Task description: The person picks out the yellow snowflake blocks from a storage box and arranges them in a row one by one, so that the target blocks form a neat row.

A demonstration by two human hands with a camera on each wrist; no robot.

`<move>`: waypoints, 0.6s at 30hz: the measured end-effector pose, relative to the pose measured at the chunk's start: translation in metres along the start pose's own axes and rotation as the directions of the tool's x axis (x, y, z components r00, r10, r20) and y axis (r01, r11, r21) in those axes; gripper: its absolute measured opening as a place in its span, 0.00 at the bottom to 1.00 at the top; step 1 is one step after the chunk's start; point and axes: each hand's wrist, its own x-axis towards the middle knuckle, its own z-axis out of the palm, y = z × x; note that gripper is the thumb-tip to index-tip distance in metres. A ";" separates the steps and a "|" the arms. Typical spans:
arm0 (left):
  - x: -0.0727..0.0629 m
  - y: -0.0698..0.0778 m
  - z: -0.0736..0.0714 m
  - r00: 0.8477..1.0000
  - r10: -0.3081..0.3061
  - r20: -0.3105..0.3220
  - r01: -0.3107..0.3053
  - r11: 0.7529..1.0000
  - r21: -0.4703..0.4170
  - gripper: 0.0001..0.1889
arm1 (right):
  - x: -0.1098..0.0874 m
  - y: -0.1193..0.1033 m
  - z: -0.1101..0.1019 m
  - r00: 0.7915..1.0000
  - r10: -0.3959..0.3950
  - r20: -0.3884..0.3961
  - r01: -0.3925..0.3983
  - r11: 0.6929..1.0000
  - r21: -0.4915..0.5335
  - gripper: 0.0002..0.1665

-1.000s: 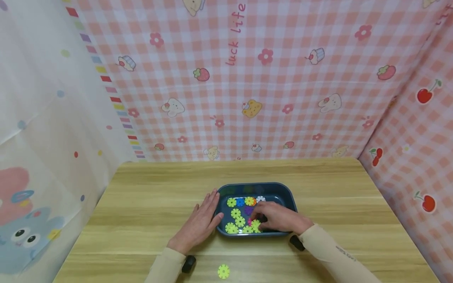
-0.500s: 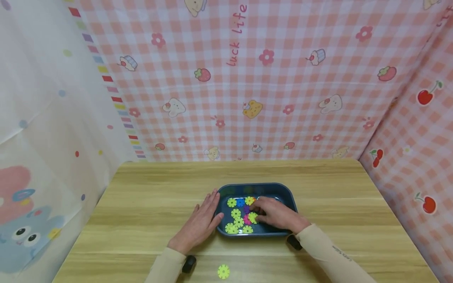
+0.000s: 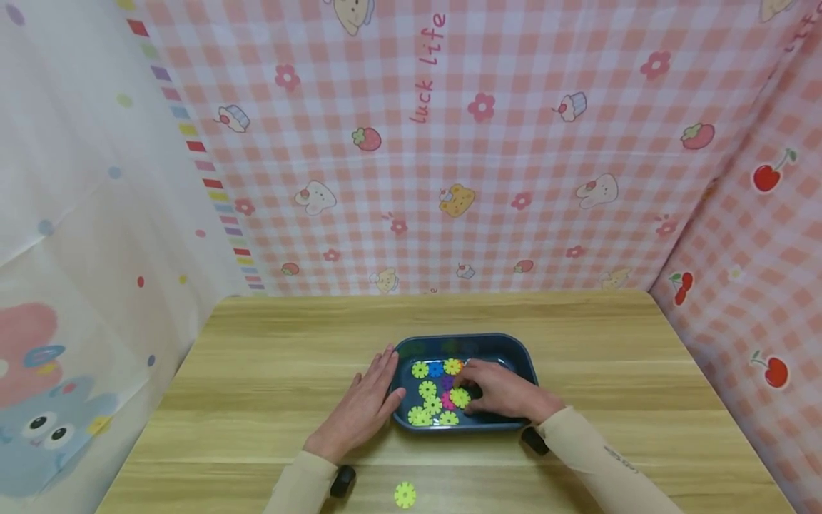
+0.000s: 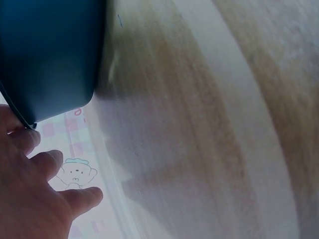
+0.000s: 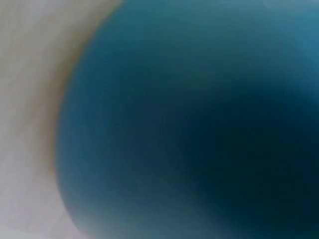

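Observation:
A dark blue tray (image 3: 501,346) stands on the table with notched plastic snowflake discs inside, mostly yellow-green. My left hand (image 3: 362,407) rests against its left side, fingers extended along the rim; in the left wrist view, the hand (image 4: 35,189) is beside the tray wall (image 4: 55,59). Inside the tray, my right hand (image 3: 504,391) bends its thumb and fingers at a yellow-green snowflake disc (image 3: 459,397), pinching its edge. Under that disc lies a pink disc (image 3: 447,400), with a purple disc (image 3: 447,383) behind. The blurred tray wall (image 5: 124,124) fills most of the right wrist view.
One loose yellow-green disc (image 3: 405,495) lies on the wooden table (image 3: 289,357) near the front. A blue disc (image 3: 436,369) sits toward the back of the tray beside another yellow-green disc (image 3: 419,369). A pink checked cloth (image 3: 526,235) hangs behind the table.
My right hand has moved slightly back and left inside the tray, and the yellow-green disc at its fingers has moved with it, over the pink disc. My left hand has stayed put.

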 end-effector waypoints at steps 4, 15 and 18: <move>0.000 0.000 0.000 1.000 0.003 -0.002 -0.003 1.000 0.005 0.36 | 0.001 0.000 0.003 1.000 0.009 0.007 -0.009 1.000 -0.021 0.19; -0.001 0.001 -0.002 1.000 0.003 0.004 -0.003 1.000 0.004 0.37 | 0.001 -0.001 0.002 1.000 0.003 0.000 -0.003 1.000 -0.011 0.17; 0.000 0.000 -0.001 1.000 0.002 0.005 -0.002 1.000 0.006 0.36 | 0.001 -0.001 0.001 1.000 -0.001 -0.008 0.001 1.000 0.003 0.17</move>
